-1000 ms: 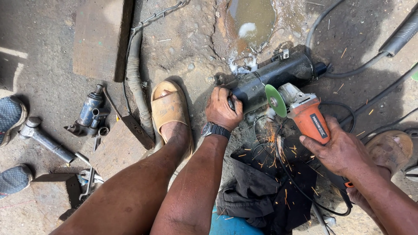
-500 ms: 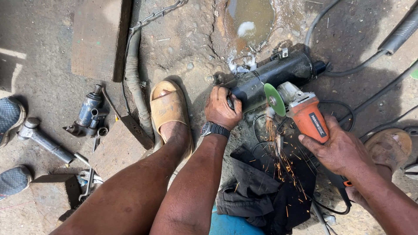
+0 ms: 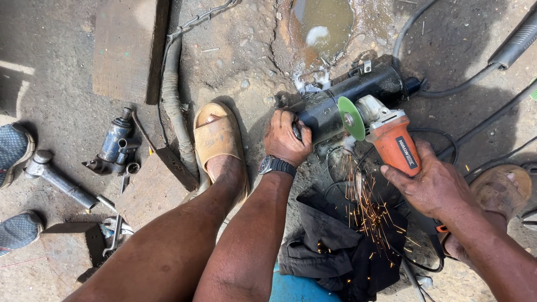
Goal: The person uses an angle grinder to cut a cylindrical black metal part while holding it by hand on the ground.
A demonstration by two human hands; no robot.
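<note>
Looking down from the head camera: the left hand (image 3: 286, 138) is clamped tight, fingers wrapped round the near end of the black cylinder (image 3: 349, 100) lying on the dirt ground beside a muddy puddle (image 3: 324, 19). The right hand (image 3: 433, 184) has its fingers closed on the orange angle grinder (image 3: 394, 144); its green disc (image 3: 351, 118) is against the cylinder. Sparks (image 3: 366, 207) rain onto a dark cloth (image 3: 341, 251). A tan sandal (image 3: 217, 140) is planted left of the cylinder.

Bare arms and legs — a dark wristwatch (image 3: 276, 166) (left wrist), tan slide sandals (image 3: 215, 140).
</note>
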